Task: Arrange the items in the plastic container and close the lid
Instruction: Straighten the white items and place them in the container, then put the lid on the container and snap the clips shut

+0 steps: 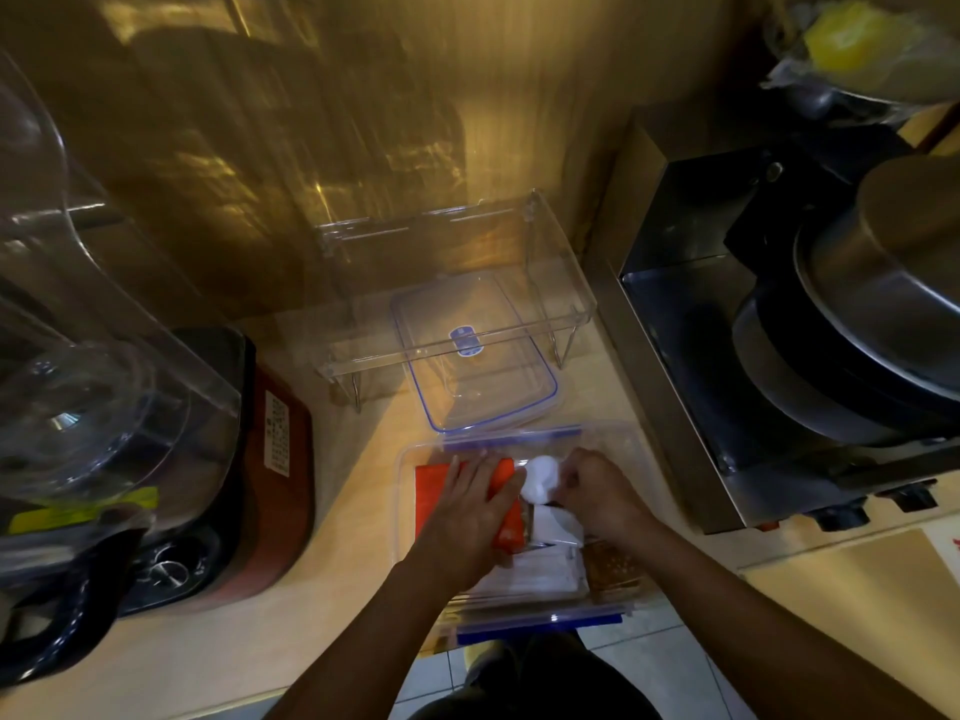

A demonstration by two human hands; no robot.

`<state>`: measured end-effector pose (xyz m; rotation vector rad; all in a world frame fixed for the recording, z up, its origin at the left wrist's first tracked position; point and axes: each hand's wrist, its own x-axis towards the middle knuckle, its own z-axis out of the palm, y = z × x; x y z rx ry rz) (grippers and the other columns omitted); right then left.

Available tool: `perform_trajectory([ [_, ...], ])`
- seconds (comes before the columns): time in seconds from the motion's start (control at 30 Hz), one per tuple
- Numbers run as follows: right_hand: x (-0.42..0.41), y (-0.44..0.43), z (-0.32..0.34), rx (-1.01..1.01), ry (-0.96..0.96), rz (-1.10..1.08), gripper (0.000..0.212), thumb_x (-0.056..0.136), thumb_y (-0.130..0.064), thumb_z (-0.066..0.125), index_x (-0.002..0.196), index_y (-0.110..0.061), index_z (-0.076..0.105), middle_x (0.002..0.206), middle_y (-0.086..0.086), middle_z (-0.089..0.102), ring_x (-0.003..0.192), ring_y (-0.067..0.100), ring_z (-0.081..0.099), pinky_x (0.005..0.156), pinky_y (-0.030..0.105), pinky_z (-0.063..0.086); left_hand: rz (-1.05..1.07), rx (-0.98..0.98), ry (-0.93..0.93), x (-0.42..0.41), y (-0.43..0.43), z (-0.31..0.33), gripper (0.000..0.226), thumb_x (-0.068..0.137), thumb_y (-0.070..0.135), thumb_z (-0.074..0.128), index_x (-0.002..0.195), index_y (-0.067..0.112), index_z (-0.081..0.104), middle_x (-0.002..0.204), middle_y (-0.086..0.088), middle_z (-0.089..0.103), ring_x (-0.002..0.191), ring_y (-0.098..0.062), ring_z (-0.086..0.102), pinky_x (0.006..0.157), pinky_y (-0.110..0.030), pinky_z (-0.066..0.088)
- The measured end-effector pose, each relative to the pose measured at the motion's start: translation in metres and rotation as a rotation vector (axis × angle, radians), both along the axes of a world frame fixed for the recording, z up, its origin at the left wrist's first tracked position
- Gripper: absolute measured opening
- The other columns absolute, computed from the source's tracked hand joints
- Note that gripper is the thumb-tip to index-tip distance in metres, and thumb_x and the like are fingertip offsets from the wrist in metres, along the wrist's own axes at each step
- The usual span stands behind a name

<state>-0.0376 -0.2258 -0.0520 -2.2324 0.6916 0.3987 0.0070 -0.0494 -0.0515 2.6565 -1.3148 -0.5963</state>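
Note:
A clear plastic container (408, 462) with blue clips sits open at the counter's front edge. Inside lie an orange packet (431, 478), a white bundle (540, 475), white paper sachets (540, 571) and a brown speckled item (610, 563). My left hand (472, 504) rests flat on the orange packet, fingers spread. My right hand (597, 493) is curled beside the white bundle, fingertips pinching at it. The clear lid (475, 356) with a blue seal and blue label lies behind the container, partly under an acrylic rack.
A clear acrylic rack (566, 283) stands over the lid at the wall. A red-and-black blender base (275, 470) with its clear jar (104, 356) crowds the left. A steel appliance (779, 356) fills the right. Floor tiles (670, 662) show below the counter edge.

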Motion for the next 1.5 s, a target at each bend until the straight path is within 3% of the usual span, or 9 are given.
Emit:
perform_trajectory([
  [0.13, -0.005, -0.014, 0.022, -0.242, 0.249, 0.572, 0.06, 0.078, -0.023, 0.071, 0.133, -0.022, 0.046, 0.136, 0.004, 0.053, 0.123, 0.023, 0.052, 0.102, 0.04, 0.044, -0.005, 0.002, 0.03, 0.001, 0.001, -0.001, 0.098, 0.078, 0.04, 0.069, 0.149, 0.027, 0.004, 0.16, -0.007, -0.005, 0.146, -0.023, -0.009, 0.108, -0.038, -0.019],
  [0.3, -0.015, -0.003, 0.016, -0.355, 0.322, 0.653, 0.064, 0.082, -0.031, 0.067, 0.137, -0.024, 0.037, 0.131, 0.007, 0.056, 0.115, 0.025, 0.057, 0.095, 0.038, 0.046, 0.003, -0.017, 0.029, 0.001, 0.002, -0.002, 0.097, 0.077, 0.04, 0.07, 0.149, 0.028, 0.005, 0.16, -0.005, -0.006, 0.146, -0.021, -0.011, 0.11, -0.038, -0.017],
  [0.77, -0.017, -0.001, 0.021, -0.315, 0.155, 0.608, 0.062, 0.086, -0.029, 0.063, 0.138, -0.016, 0.032, 0.133, 0.01, 0.054, 0.115, 0.025, 0.056, 0.095, 0.041, 0.05, -0.01, -0.002, -0.012, -0.002, 0.005, 0.001, 0.09, 0.082, 0.049, 0.061, 0.149, 0.03, 0.003, 0.16, -0.006, -0.009, 0.146, -0.021, -0.012, 0.114, -0.039, -0.014],
  [0.83, -0.017, -0.002, 0.026, -0.295, 0.128, 0.579, 0.056, 0.084, -0.03, 0.065, 0.133, -0.019, 0.039, 0.13, 0.007, 0.056, 0.113, 0.024, 0.057, 0.093, 0.041, 0.05, 0.005, -0.087, 0.052, -0.001, 0.006, 0.011, 0.082, 0.083, 0.054, 0.057, 0.148, 0.031, 0.012, 0.16, -0.003, 0.003, 0.147, -0.02, -0.002, 0.115, -0.036, -0.007],
  [0.93, -0.014, -0.008, 0.04, -0.271, -0.06, 0.444, 0.028, 0.087, -0.032, 0.059, 0.113, -0.024, 0.054, 0.113, 0.0, 0.064, 0.097, 0.017, 0.06, 0.079, 0.031, 0.05, 0.257, -0.428, 0.157, 0.004, 0.009, 0.032, 0.049, 0.086, 0.044, 0.058, 0.132, 0.034, 0.045, 0.139, 0.004, 0.048, 0.128, -0.015, 0.04, 0.106, -0.029, 0.026],
  [1.07, 0.003, -0.014, 0.059, -0.254, -0.359, 0.237, 0.006, 0.089, -0.025, 0.055, 0.087, -0.019, 0.057, 0.087, -0.001, 0.061, 0.08, 0.018, 0.057, 0.068, 0.033, 0.047, 0.686, -0.622, -0.01, 0.03, 0.014, 0.048, 0.015, 0.089, 0.02, 0.06, 0.101, 0.013, 0.067, 0.104, -0.006, 0.068, 0.097, -0.023, 0.061, 0.081, -0.031, 0.045],
  [1.2, 0.037, -0.019, 0.064, -0.129, -0.386, 0.112, 0.02, 0.089, -0.02, 0.058, 0.105, -0.009, 0.06, 0.106, 0.011, 0.062, 0.097, 0.026, 0.058, 0.084, 0.039, 0.049, 0.871, -0.397, 0.055, 0.071, 0.018, 0.043, 0.033, 0.09, 0.028, 0.059, 0.116, 0.007, 0.061, 0.121, -0.016, 0.062, 0.111, -0.03, 0.058, 0.089, -0.033, 0.044],
  [1.33, 0.074, -0.024, 0.053, -0.139, -0.135, 0.135, 0.045, 0.09, -0.03, 0.057, 0.126, -0.004, 0.048, 0.129, 0.02, 0.054, 0.119, 0.034, 0.051, 0.099, 0.039, 0.042, 0.936, -0.167, 0.267, 0.103, 0.017, 0.033, 0.055, 0.093, 0.042, 0.051, 0.132, 0.004, 0.044, 0.137, -0.021, 0.051, 0.125, -0.034, 0.048, 0.097, -0.033, 0.039],
  [1.5, 0.099, -0.035, 0.043, -0.05, 0.068, -0.03, 0.032, 0.09, -0.031, 0.053, 0.108, -0.006, 0.058, 0.112, 0.02, 0.064, 0.101, 0.033, 0.062, 0.074, 0.031, 0.043, 0.899, -0.067, 0.451, 0.119, 0.011, 0.025, 0.068, 0.092, 0.047, 0.049, 0.135, -0.005, 0.037, 0.143, -0.023, 0.043, 0.125, -0.034, 0.046, 0.09, -0.031, 0.039],
])
